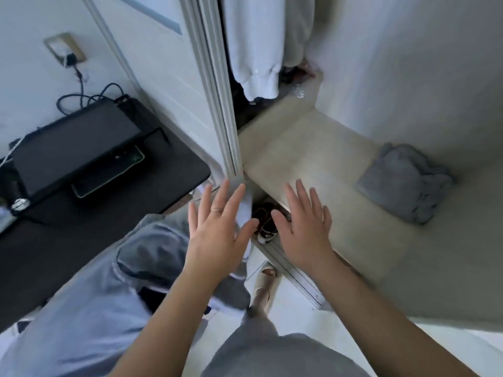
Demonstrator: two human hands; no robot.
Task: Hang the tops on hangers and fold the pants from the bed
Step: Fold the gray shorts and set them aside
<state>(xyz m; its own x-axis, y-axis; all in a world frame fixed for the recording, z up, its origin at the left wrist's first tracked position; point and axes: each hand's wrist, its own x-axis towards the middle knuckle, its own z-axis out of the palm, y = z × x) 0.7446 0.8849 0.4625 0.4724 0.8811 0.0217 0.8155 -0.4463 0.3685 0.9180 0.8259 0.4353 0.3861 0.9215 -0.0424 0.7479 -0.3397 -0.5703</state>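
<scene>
Both hands are held out in the air, palms down, with fingers spread wide and holding nothing. The left hand, which wears a thin ring, hovers just below the edge of the white closet door. The right hand hovers over the front lip of the cream closet shelf.

A folded grey garment lies on that shelf, off to the right, well apart from both hands. A white sweatshirt hangs inside the closet above the shelf's back edge. Dark shoes sit under the shelf, showing between the two hands.

Bunched pale blue denim fills the lower left under the left forearm; what it rests on is unclear. Beside it the black counter carries a dark slanted screen, a phone and cables running to a wall socket.
</scene>
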